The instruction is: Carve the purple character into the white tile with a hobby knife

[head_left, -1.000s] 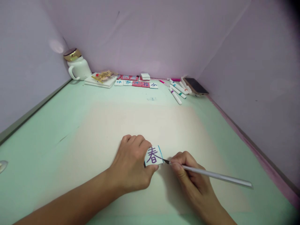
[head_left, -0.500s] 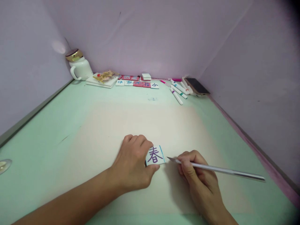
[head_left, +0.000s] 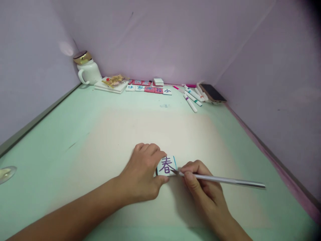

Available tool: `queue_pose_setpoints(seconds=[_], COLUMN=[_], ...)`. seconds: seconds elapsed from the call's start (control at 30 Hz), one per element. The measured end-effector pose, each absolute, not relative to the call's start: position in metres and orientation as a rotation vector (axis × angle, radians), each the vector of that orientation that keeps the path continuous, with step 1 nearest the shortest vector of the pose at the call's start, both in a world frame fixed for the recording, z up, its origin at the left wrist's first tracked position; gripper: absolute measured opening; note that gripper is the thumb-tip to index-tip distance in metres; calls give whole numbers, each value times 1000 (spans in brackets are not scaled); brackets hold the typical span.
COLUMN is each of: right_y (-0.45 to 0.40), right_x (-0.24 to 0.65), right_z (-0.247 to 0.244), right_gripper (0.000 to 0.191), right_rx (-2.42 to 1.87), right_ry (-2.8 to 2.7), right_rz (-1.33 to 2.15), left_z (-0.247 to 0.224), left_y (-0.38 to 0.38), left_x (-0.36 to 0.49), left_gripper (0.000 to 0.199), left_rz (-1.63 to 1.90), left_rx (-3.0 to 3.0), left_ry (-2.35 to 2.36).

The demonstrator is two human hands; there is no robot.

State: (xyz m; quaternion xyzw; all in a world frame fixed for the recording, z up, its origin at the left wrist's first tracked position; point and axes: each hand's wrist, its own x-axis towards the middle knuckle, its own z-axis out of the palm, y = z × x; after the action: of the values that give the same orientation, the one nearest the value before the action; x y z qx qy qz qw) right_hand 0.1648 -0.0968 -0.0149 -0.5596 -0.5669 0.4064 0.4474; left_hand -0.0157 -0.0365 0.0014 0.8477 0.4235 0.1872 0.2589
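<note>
A small white square block (head_left: 162, 170) lies face up, with a purple Chinese character drawn on it and a blue line down its right side. My left hand (head_left: 144, 170) grips the block from the left, thumb at the near edge and fingers at the far edge. In my right hand (head_left: 203, 187) is a silver craft knife (head_left: 230, 181), held like a pen between thumb and fingers. The knife's pointed blade is over the lower right of the character. Whether the tip touches the surface I cannot tell.
At the back stand a white mug (head_left: 89, 73) with a gold lid, white slabs (head_left: 110, 88) under a clear packet, and red and white character blocks (head_left: 149, 89). Markers (head_left: 191, 103) and a phone (head_left: 213, 92) lie back right. A small clear dish (head_left: 7, 174) sits left.
My right hand has moved left with the knife, bringing its blade from beside the block to over the character. My left hand keeps its grip on the block. The view has shifted slightly.
</note>
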Motion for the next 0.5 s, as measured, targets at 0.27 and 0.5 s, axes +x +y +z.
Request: queue_pose_setpoints(seconds=[0.27,0.5], right_y=[-92,-93], right_x=[165,169], right_z=[-17,-19], right_gripper=[23,22], right_rx=[-1357,-1295], right_ry=[-1348,-1346], right_rz=[1011,1065], left_z=[3,3], left_y=[-37,-38], left_x=[-15,-16], left_gripper=[31,31], left_rz=[521,499], left_rx=[2306,2320], left_ry=[1100,1073])
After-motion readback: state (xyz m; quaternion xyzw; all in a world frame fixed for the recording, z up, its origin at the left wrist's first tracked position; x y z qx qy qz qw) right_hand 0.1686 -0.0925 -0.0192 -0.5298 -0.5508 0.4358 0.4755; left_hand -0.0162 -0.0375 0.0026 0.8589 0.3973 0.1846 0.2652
